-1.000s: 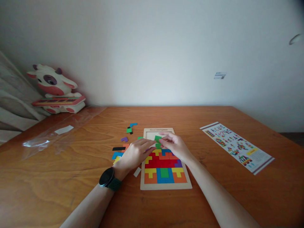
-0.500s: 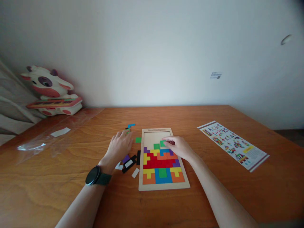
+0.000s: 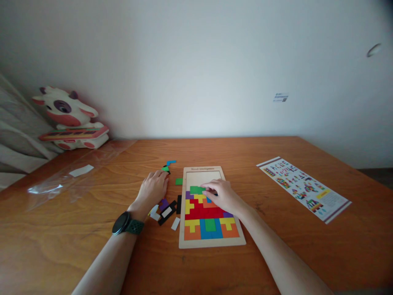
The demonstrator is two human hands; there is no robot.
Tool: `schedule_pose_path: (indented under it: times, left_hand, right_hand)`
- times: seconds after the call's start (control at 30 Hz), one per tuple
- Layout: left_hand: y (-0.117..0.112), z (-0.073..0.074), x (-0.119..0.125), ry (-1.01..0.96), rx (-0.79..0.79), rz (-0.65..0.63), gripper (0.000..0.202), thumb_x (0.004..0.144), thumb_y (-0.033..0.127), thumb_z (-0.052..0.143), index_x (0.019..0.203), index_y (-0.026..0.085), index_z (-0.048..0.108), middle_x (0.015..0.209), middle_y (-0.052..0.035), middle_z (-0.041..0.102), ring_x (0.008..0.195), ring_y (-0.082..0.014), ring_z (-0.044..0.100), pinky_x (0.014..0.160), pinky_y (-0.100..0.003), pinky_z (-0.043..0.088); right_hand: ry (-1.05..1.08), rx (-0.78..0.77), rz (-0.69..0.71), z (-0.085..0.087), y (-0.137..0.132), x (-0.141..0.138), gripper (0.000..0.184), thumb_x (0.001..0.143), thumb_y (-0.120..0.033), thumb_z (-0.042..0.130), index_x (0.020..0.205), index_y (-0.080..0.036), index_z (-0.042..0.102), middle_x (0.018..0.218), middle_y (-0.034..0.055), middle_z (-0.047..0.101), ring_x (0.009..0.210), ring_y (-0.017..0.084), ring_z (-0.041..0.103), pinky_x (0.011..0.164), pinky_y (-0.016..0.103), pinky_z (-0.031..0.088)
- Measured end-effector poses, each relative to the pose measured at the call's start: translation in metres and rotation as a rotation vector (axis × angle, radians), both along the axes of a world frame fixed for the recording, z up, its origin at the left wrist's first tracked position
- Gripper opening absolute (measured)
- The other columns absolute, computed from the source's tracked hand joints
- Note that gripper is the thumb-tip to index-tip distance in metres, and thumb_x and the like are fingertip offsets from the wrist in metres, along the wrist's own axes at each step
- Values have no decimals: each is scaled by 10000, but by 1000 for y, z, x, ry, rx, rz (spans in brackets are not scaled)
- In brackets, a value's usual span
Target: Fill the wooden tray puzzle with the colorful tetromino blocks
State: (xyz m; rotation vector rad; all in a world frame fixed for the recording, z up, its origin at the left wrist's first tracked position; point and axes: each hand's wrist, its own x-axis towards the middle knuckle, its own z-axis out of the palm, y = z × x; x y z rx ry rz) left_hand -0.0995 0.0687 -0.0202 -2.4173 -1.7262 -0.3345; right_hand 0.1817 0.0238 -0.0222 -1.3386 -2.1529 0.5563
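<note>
Your right hand (image 3: 219, 196) has slid the green piece (image 3: 196, 189) left in the puzzle tray (image 3: 211, 244), fingertips pinching its end; your left hand (image 3: 152, 189) stays spread flat on the table (image 3: 291, 246).

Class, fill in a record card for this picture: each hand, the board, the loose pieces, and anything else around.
left hand: flat on table, beside loose pieces
right hand: holds green piece on puzzle board
puzzle board: lower part filled, top strip bare
loose pieces: left of puzzle board
elsewhere: leaflet at right, cow toy and plastic wrap at far left
</note>
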Motion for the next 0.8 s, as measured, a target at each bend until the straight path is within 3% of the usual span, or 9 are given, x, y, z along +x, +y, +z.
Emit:
schedule_pose_path:
  times: [0.13, 0.23, 0.37, 0.53, 0.67, 0.8]
  left_hand:
    - [4, -8, -4, -34, 15, -11, 353, 994, 257, 380, 1223, 155, 628, 1281, -117, 646, 1126, -288, 603, 989, -436, 483]
    - [6, -12, -6, -55, 16, -16, 365, 994, 264, 370, 1231, 162, 629, 1286, -110, 649, 1133, -289, 606, 1004, -452, 478]
    - [11, -16, -9, -87, 24, -28, 393, 990, 254, 361, 1276, 134, 603, 1315, -124, 639, 1186, -290, 592, 1033, -458, 467]
    - [18, -23, -10, -170, 21, -98, 427, 989, 269, 349, 1322, 109, 562, 1375, -160, 594, 1268, -273, 558, 1091, -441, 436]
    - [19, -23, -11, -211, 15, -142, 421, 984, 314, 359, 1290, 127, 580, 1321, -162, 618, 1249, -280, 566, 1094, -459, 437]
    - [19, -17, -11, -218, 24, -175, 395, 954, 348, 441, 1222, 128, 630, 1178, -158, 648, 1086, -286, 629, 1013, -452, 499]
  right_hand:
    - [-113, 120, -5, -1, -5, -6, 341, 942, -395, 605, 1260, -282, 657, 1104, 104, 670, 1072, 285, 597, 959, 528, 430]
    - [-147, 168, 42, 1, -7, -11, 461, 950, -515, 542, 1324, -251, 598, 1281, 131, 607, 1186, 311, 546, 1002, 543, 405]
    - [-112, 162, 177, 4, -7, -15, 419, 975, -496, 515, 1313, -257, 587, 1325, 65, 635, 1205, 257, 557, 1027, 493, 394]
    - [-27, 173, 199, 4, -6, -16, 317, 982, -433, 535, 1243, -277, 621, 1249, 39, 689, 1168, 241, 592, 1015, 480, 400]
    - [212, 225, 48, 2, 1, -9, 297, 1014, -382, 459, 1243, -257, 600, 1221, 78, 678, 1104, 224, 625, 984, 447, 446]
    - [579, 271, -279, -3, 18, 10, 299, 980, -442, 491, 1145, -236, 631, 1141, 95, 689, 1026, 220, 641, 890, 385, 496]
